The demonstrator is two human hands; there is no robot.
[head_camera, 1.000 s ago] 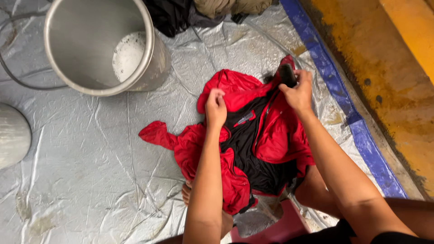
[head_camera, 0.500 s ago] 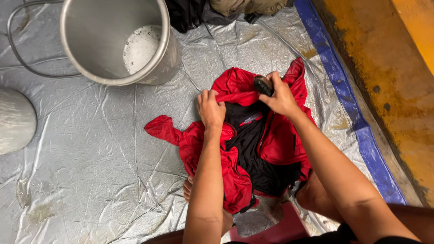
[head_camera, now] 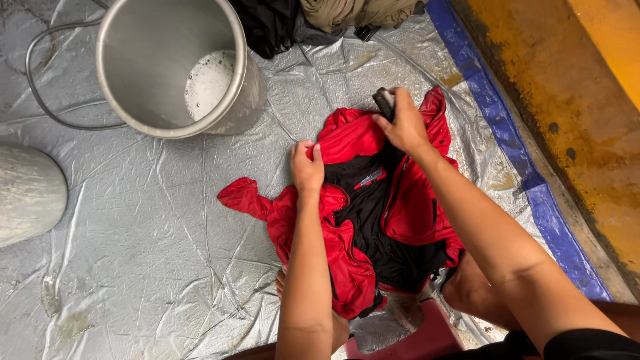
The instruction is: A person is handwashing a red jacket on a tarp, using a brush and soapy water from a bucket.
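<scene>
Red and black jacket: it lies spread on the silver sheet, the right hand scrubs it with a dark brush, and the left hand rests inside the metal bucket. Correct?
Not quite. In the head view the left hand grips the red and black jacket, not the metal bucket. The right hand does hold the dark brush on it, over the silver sheet.

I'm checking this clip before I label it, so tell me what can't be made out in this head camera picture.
- Dark object in the right hand: fingers cover most of it, kind unclear.
- Left hand: pressed into the red jacket, grip unclear.
- Metal bucket: top edge cuts its rim; only foam shows inside.
- Dark and tan clothes: cut off by the top edge.
- Pale rounded object: cut off at left.
</scene>
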